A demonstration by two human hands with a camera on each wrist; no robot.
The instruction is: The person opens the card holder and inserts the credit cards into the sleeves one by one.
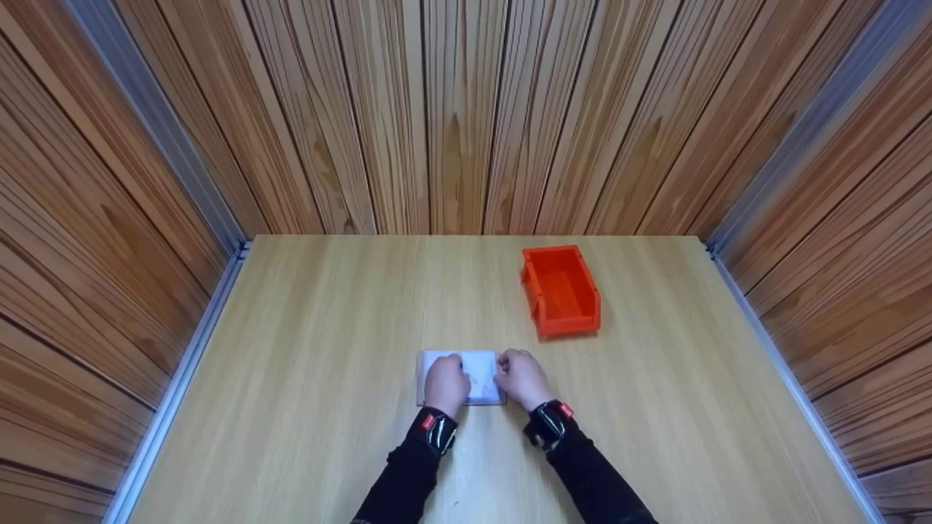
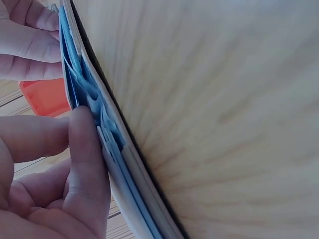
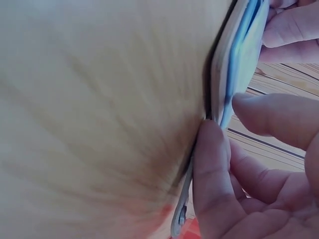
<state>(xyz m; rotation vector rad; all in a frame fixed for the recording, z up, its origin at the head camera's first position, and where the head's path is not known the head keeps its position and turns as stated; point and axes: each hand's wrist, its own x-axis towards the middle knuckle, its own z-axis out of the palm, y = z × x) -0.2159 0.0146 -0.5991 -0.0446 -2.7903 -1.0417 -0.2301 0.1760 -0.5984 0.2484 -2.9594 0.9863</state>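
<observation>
A flat wallet-like case (image 1: 481, 371) with a pale outer cover and a whitish-blue upper layer lies on the table in the head view. Its side edge in the left wrist view shows crumpled blue inner layers (image 2: 88, 88) bulging between the covers. My left hand (image 1: 447, 382) pinches an upper layer at that near edge between thumb and finger. At the right side, my right hand (image 1: 523, 377) holds the case's corner, thumb above and a fingertip low against the edge. A pale strap with a metal snap (image 3: 181, 215) sticks out beside this fingertip in the right wrist view.
Behind and to the right stands an orange-red open bin (image 1: 570, 324) on the wooden table (image 1: 328, 313). Plank walls (image 1: 459, 116) rise at the back and both sides, with metal rails (image 1: 186, 364) along the side edges.
</observation>
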